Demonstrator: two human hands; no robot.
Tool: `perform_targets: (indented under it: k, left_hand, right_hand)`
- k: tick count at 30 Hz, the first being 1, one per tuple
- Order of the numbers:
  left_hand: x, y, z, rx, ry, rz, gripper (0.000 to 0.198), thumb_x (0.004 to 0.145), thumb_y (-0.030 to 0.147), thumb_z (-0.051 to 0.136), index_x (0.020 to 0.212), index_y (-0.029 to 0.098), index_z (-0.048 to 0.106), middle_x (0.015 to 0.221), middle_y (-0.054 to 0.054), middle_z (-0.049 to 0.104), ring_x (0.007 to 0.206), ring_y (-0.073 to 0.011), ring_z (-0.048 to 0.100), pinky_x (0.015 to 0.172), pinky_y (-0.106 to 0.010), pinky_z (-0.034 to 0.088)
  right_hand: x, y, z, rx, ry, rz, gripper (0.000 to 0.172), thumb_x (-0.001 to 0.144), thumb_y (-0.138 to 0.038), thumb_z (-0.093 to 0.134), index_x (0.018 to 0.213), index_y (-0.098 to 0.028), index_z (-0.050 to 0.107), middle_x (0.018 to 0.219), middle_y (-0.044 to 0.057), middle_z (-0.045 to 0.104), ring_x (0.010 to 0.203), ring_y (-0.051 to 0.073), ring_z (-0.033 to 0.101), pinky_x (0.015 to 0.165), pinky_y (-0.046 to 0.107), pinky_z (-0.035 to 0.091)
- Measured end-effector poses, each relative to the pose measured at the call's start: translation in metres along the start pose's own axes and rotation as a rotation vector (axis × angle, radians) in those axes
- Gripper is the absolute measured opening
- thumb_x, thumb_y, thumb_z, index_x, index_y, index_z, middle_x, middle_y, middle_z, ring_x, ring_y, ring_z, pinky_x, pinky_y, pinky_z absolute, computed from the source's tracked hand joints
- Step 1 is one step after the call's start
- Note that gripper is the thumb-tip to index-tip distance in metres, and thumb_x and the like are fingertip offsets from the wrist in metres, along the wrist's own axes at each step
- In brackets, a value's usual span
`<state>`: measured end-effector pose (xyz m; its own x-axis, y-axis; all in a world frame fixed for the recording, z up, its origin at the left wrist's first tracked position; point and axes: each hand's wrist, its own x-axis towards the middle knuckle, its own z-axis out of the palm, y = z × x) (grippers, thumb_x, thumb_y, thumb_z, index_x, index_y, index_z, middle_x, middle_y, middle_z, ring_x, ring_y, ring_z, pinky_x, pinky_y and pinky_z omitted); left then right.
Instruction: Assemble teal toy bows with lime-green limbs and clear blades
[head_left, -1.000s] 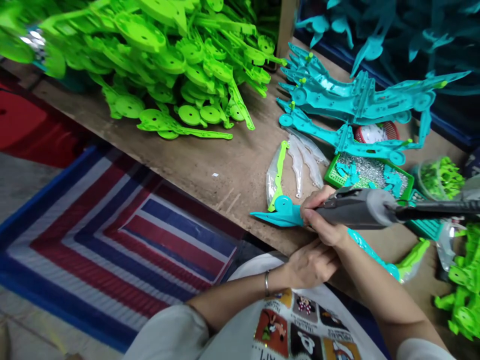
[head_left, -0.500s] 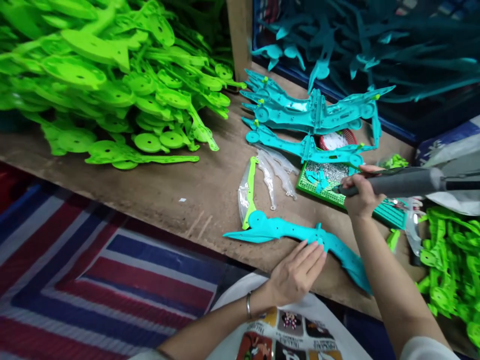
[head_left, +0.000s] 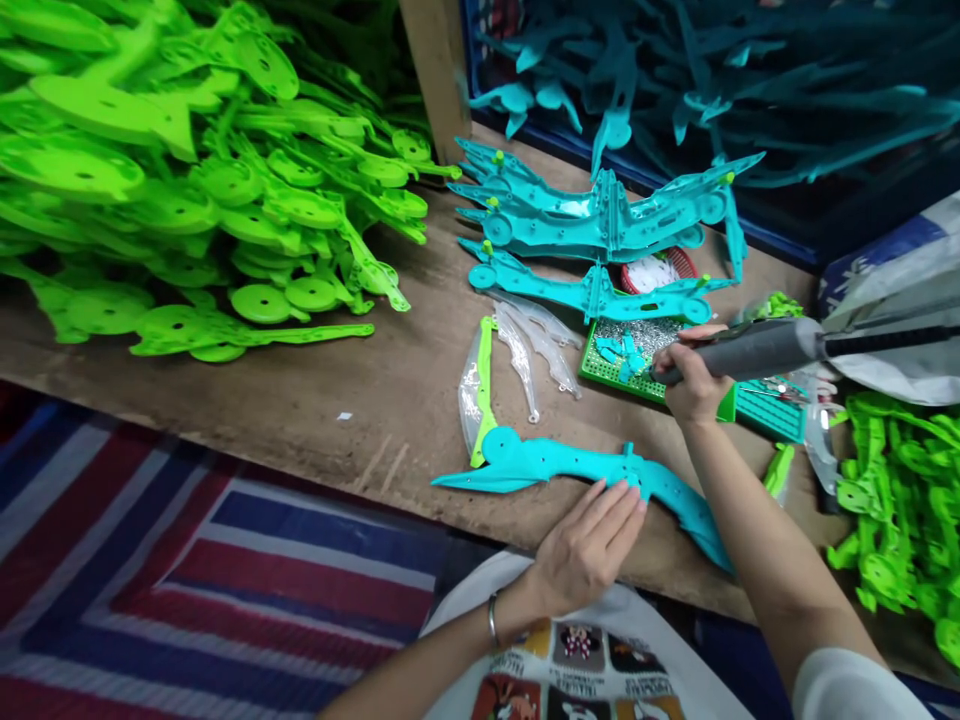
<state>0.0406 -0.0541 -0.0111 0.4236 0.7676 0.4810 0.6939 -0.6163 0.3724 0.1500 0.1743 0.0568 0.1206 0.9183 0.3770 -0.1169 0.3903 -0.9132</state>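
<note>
My left hand (head_left: 587, 548) lies with its fingers stretched out on a turquoise plastic bow-shaped piece (head_left: 559, 458), near its middle at the table's front edge. My right hand (head_left: 694, 385) is wrapped round a grey electric screwdriver (head_left: 776, 350). The driver's tip points into a green basket tray (head_left: 592, 370) of small metal screws, where a few small turquoise bits (head_left: 624, 352) also lie. Whether a screw sits on the tip is too small to tell. A clear plastic part with a bright green edge strip (head_left: 484, 390) touches the piece's left end.
Turquoise half-shells (head_left: 540, 285) lie in a row behind, by a red basket (head_left: 686, 265). Clear curved parts (head_left: 517, 350) rest left of the tray. Bright green parts are heaped at left (head_left: 180, 210) and right (head_left: 885, 500). A wooden post (head_left: 435, 70) rises at the back.
The whole view has shifted, so most things appear farther left. My right hand and the screwdriver stay over the screw tray; my left hand stays on the turquoise piece.
</note>
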Motion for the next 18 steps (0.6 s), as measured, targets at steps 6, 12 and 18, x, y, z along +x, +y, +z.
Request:
perform_targets:
  k: [6,12,18]
  left_hand:
    - [0.002,0.001,-0.001,-0.016,-0.009,-0.011,0.049,0.097,0.012,0.048,0.146,0.007,0.051,0.153,-0.011,0.052,0.149,-0.0269,0.04,0.126,-0.045,0.034]
    - [0.007,0.003,-0.005,-0.086,-0.006,-0.027,0.047,0.098,0.021,0.05,0.142,0.006,0.054,0.15,-0.013,0.055,0.146,-0.0263,0.042,0.127,-0.045,0.032]
    - [0.005,-0.001,-0.01,-0.13,-0.035,-0.002,0.033,0.098,0.016,0.05,0.128,0.011,0.063,0.133,-0.012,0.066,0.133,-0.0249,0.055,0.122,-0.043,0.038]
  right_hand:
    - [0.003,-0.01,0.001,-0.045,-0.022,0.0,0.016,0.076,-0.025,0.072,0.085,-0.023,0.059,0.055,-0.008,0.055,0.044,0.013,0.051,0.05,0.03,0.046]
    - [-0.023,-0.064,0.038,0.068,-0.158,-0.065,0.01,0.082,-0.025,0.07,0.083,-0.025,0.06,0.056,-0.007,0.053,0.045,0.013,0.051,0.054,0.032,0.049]
    - [-0.086,-0.078,0.101,0.163,-0.478,0.179,0.022,0.086,-0.034,0.067,0.104,-0.027,0.056,0.056,-0.008,0.052,0.047,0.015,0.054,0.053,0.033,0.048]
